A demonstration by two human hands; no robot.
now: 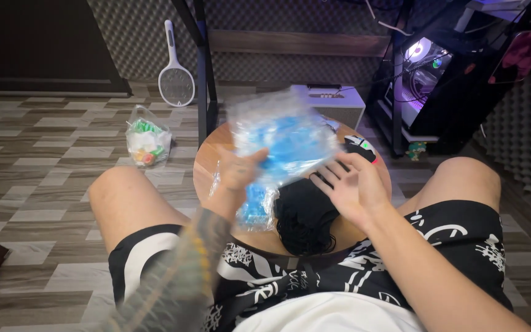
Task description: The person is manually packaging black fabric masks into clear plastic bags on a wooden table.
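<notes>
Fingers of left hand (239,170) clamped on blurred clear bag of blue pieces (281,138), raised over round wooden table (207,157).
Right hand (350,186) fingers spread, just beside bag, above black bag (304,215).

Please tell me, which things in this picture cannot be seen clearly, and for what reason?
- Head view: the clear bag with blue contents in the left hand is motion-blurred; what the contents are cannot be told.
- The black object on the round table has no readable shape.
- The right hand covers part of the dark device behind it.
- The small bag on the floor is too small to identify its items.
</notes>
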